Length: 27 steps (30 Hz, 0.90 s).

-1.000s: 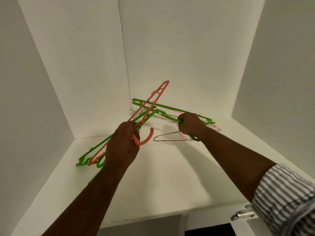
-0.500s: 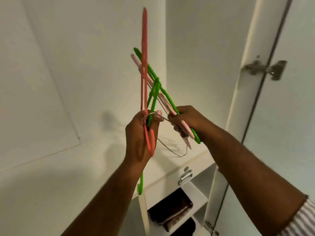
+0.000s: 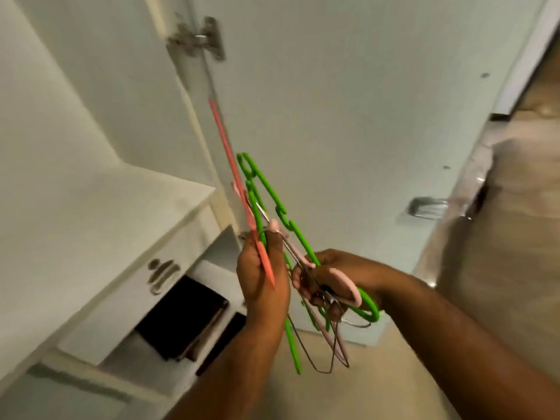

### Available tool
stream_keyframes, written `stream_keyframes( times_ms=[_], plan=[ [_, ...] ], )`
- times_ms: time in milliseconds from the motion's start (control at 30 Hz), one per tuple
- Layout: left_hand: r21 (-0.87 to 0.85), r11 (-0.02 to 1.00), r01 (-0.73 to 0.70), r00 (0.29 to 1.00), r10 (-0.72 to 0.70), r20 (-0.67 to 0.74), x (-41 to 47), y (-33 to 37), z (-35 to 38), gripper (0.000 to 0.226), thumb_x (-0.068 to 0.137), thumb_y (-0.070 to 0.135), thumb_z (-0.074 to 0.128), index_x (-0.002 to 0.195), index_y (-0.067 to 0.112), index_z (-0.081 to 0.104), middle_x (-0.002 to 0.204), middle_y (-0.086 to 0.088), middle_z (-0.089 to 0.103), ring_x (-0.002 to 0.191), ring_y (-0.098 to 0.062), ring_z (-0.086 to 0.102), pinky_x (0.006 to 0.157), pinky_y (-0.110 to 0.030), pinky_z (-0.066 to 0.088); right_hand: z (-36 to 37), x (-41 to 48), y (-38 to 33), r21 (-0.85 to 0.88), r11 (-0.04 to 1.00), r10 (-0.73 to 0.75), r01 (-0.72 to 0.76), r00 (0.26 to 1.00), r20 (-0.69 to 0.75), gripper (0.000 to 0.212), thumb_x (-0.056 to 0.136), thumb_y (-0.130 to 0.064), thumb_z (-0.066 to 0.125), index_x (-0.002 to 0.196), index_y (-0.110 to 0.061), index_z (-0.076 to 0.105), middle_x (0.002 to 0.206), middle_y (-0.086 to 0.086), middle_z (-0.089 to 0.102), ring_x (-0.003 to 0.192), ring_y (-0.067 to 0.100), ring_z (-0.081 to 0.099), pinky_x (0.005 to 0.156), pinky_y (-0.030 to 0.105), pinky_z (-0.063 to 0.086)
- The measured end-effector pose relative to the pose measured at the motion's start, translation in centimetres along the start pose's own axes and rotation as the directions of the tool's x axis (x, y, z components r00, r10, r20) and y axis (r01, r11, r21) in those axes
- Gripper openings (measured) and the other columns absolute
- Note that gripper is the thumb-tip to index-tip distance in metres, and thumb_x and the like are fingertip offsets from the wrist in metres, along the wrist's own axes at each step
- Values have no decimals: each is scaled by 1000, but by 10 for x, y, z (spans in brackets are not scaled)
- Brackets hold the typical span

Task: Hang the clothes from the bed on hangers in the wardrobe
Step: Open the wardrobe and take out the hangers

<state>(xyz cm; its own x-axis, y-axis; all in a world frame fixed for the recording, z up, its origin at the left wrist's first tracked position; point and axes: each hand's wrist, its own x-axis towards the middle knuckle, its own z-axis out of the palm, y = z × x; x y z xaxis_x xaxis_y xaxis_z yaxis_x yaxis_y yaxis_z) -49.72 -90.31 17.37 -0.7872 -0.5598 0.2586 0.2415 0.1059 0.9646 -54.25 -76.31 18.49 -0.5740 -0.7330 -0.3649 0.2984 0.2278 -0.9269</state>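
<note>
Wardrobe door [image 3: 348, 116] stands open and fills the view, blurred. To its left is a white shelf [image 3: 106, 213], and below that a drawer front [image 3: 162, 274] with a metal pull. Dark folded items [image 3: 181, 319] lie in the compartment underneath.

Both hands are raised in front of the door, close together and sharing one tangled bundle of hangers. The left hand [image 3: 263, 277] is wrapped round the lower end of a coral plastic hanger [image 3: 232, 165] and some green ones [image 3: 263, 181], which stand up steeply. The right hand [image 3: 330, 277] is closed on the hook ends, with a pink hanger [image 3: 345, 281] curling over its knuckles. A wire hanger [image 3: 325, 372] dangles below.

My reading is that the two-handed hold keeps the snagged hooks from slipping while the bundle is carried (or teased apart, hard to say). No clothes or bed are in sight, so the hanging proper has not begun.
</note>
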Motion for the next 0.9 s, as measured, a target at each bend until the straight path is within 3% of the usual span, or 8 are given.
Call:
stream_keyframes(
  times_ms=[100,200,367,433,567,667,767,900],
  plan=[
    [-67,961,268,960,-261,99,-53,-50,72,19,94,46,62,86,29,65,68,12,63,68,-11,59,70,-36,47,-45,-49,64,100,984,160,-148,978,-135,14,90,1,54,93,-5,65,75,17,49,60,22,50,48,29,47],
    [-29,851,525,836,-509,204,-107,-86,142,48,83,62,63,96,15,60,76,3,65,70,-18,62,72,-41,51,-83,-105,113,164,949,306,-268,907,-290,13,83,-9,56,94,-5,62,68,12,50,54,21,48,44,27,49],
    [75,591,803,517,-755,403,-193,-107,242,82,75,73,68,121,5,61,106,-15,70,91,-29,69,80,-40,55,-134,-186,181,214,926,377,-311,750,-543,36,67,-24,59,94,-4,69,81,16,67,73,26,64,73,46,58],
    [125,467,875,355,-797,489,-220,-106,273,71,83,63,61,123,3,64,108,-19,72,94,-31,71,80,-40,59,-147,-215,203,247,914,405,-322,684,-606,37,69,-25,55,101,-10,69,84,16,67,68,23,64,65,43,61],
    [239,332,913,127,-785,606,-259,-111,326,71,90,60,55,126,0,64,113,-20,71,104,-33,69,99,-49,53,-168,-260,225,344,888,460,-306,540,-705,30,87,-16,53,115,-27,59,97,-1,59,61,9,60,58,25,51],
    [354,285,891,-61,-698,714,-285,-116,366,55,93,56,51,105,8,75,97,-15,75,89,-26,73,84,-39,58,-187,-289,239,463,860,511,-217,404,-759,36,77,-22,52,112,-24,58,100,5,60,57,15,64,56,29,56],
    [506,326,799,-233,-608,759,-306,-112,404,49,78,52,75,102,10,73,88,-14,69,75,-27,68,73,-38,57,-202,-312,246,540,835,550,-112,238,-801,14,93,-10,53,100,-16,62,72,3,66,45,8,60,44,26,51],
    [595,448,668,-306,-563,768,-326,-112,454,83,54,44,95,121,6,63,89,-20,61,68,-26,62,66,-38,54,-220,-336,243,635,768,622,83,134,-771,14,96,-7,53,92,-12,65,70,11,69,55,24,66,45,33,56]
  ],
)
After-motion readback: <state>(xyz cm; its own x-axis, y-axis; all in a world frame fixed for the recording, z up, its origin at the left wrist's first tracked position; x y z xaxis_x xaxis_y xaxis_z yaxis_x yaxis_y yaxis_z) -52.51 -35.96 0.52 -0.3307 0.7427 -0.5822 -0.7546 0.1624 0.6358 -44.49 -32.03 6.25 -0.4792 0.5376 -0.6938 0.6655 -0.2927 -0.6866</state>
